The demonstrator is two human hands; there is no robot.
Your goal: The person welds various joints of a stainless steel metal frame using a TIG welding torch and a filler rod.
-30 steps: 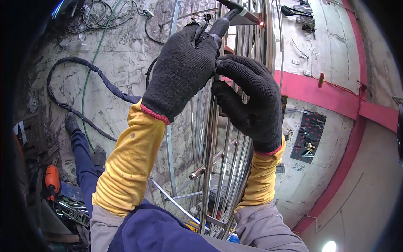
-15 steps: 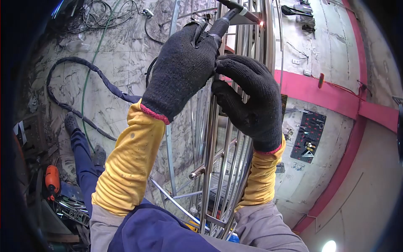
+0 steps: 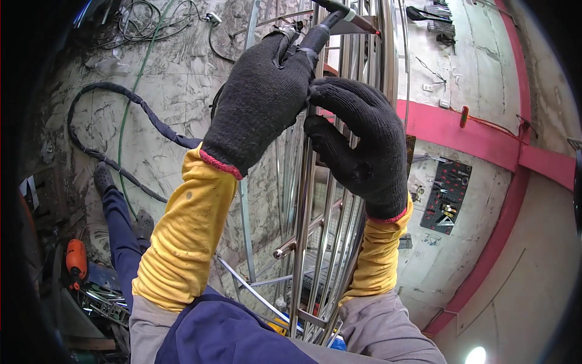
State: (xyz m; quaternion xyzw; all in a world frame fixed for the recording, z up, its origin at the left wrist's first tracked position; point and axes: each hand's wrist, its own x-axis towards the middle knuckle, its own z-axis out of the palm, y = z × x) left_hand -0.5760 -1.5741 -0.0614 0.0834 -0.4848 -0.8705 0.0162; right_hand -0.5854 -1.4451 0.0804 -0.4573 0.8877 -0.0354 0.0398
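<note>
A welding torch (image 3: 317, 37) is held in my left hand (image 3: 259, 100), which wears a black knitted glove; its fingers wrap round the handle. The torch's nozzle points right, and its tip glows dull red beside a polished metal tube. My right hand (image 3: 364, 142), gloved the same way, is at the upright metal tubes (image 3: 301, 233), thumb and fingers curled toward a bar. Whatever lies between those fingertips is too hidden to make out. The two gloves meet or nearly meet near the torch handle.
A dark sleeved hose (image 3: 151, 115) loops over the stained floor at left, near a thin green hose (image 3: 128, 109). An orange tool (image 3: 76, 261) lies lower left. A black tool board (image 3: 445, 197) and a pink beam (image 3: 461, 134) are at right.
The bright spark at the torch tip has faded to a dull red glow. My left hand has shifted very slightly left; my right hand has barely moved.
</note>
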